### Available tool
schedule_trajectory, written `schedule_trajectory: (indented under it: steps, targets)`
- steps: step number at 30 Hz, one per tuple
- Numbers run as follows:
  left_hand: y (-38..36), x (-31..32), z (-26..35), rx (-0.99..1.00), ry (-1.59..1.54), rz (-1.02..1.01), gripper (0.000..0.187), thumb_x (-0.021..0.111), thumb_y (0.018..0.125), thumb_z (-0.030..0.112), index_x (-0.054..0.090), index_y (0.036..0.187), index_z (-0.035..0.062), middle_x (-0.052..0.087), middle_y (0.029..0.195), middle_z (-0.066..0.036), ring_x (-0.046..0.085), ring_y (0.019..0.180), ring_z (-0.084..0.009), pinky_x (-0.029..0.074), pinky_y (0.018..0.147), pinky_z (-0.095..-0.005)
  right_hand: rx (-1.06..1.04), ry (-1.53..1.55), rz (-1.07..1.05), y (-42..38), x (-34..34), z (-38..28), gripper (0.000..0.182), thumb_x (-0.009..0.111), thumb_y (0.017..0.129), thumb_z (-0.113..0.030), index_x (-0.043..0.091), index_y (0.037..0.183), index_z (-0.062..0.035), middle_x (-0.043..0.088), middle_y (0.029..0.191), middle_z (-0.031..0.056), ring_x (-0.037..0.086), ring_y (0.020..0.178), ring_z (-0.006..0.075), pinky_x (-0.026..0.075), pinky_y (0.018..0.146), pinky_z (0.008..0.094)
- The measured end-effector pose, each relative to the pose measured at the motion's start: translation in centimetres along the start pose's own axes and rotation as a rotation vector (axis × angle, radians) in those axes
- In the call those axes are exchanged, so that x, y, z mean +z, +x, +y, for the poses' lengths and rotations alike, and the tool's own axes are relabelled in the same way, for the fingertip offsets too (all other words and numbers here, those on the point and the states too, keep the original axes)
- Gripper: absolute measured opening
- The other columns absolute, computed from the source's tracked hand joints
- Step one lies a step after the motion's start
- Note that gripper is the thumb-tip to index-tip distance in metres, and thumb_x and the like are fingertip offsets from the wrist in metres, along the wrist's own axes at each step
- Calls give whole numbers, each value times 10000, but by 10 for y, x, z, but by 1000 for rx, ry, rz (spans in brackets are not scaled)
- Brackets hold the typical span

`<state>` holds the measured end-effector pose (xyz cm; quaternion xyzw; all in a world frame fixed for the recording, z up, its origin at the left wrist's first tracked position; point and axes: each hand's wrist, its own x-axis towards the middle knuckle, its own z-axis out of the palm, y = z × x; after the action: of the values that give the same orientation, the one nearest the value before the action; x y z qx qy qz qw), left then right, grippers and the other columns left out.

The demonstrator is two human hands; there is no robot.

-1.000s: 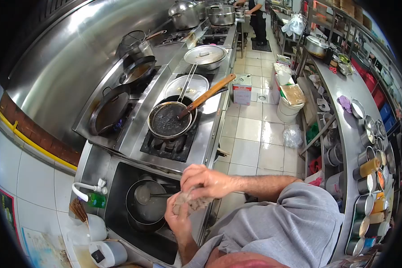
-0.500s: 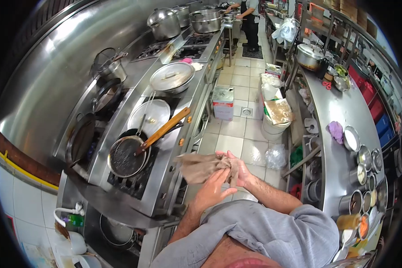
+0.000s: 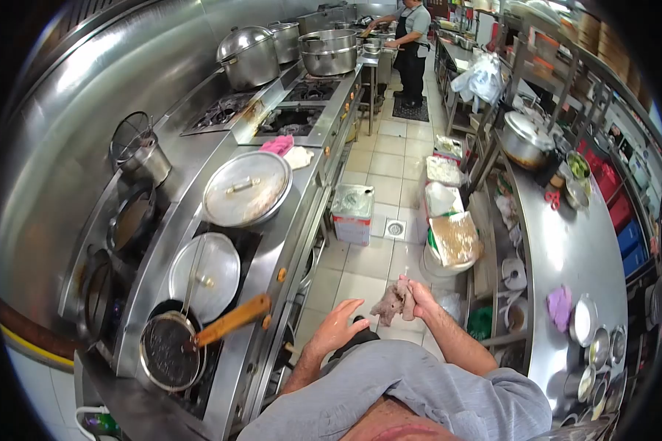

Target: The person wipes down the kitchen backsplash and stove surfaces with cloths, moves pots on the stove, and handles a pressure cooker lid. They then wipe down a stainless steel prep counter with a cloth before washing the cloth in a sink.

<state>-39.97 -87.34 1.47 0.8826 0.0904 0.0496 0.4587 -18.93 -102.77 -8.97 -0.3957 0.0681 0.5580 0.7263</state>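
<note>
A crumpled brownish-grey cloth (image 3: 394, 304) hangs from my right hand (image 3: 418, 297), whose fingers are closed round one side of it. My left hand (image 3: 337, 325) is apart from the cloth, to its left, fingers stretched out and holding nothing. Left of that hand, on the stove, sits a dark pan (image 3: 171, 349) with a wire strainer over it. A wooden handle (image 3: 234, 320) reaches from the pan toward the stove's front edge. Behind the pan lies a round metal lid (image 3: 204, 278); a larger lid (image 3: 247, 188) covers a pot farther back.
On the right, a steel counter (image 3: 566, 250) carries a purple cloth (image 3: 559, 307), red scissors (image 3: 552, 200), a lidded pot (image 3: 527, 140) and several bowls. Tins (image 3: 353, 213) and a tub (image 3: 449, 246) stand on the floor. A co-worker (image 3: 412, 51) stands at the far end.
My left hand has let go of the cloth and moved left. The cloth, bunched up, stays in my right hand. The view has tilted upward, showing more of the far aisle.
</note>
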Motion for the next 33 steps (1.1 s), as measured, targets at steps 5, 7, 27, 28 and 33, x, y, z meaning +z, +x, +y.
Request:
schedule_trajectory:
  steps: [5,7,27,28,33]
  targets:
    - [120,-39,-22,55,22,27,511,636,836,283,486,1221,-18,499,1241,-189,485,1146,-334,401,959,-384,-249,-398,116,83,60,-117,349,604,867,-296,534,1088,-36,600,910,58,589,836,184,502,742,356]
    - [159,-60,-25,24,20,51,533,633,844,303,477,1245,-12,494,1254,-194,476,1161,-337,384,978,-384,-343,-684,55,127,92,-173,436,654,830,-315,525,1135,-31,605,954,90,591,840,188,492,768,327]
    - [571,-281,-217,-916,646,955,786,772,671,318,399,1346,166,254,1440,-171,211,1320,-409,209,986,-649,-1242,-1873,-529,609,225,-357,266,575,792,-266,595,1014,-120,626,991,95,591,985,298,435,800,561]
    - [579,-296,-225,-1140,629,962,842,797,632,365,392,1353,208,204,1466,-163,159,1337,-429,191,982,-681,-864,-2079,-545,621,235,-384,247,580,776,-246,601,982,-112,627,984,91,592,977,303,438,787,563]
    - [582,-323,-274,-1471,545,791,871,821,562,427,429,1325,279,190,1475,-144,152,1336,-435,210,1005,-660,-1116,-2121,48,761,209,-540,306,648,736,-333,658,877,-61,612,1027,154,550,1022,334,444,810,490]
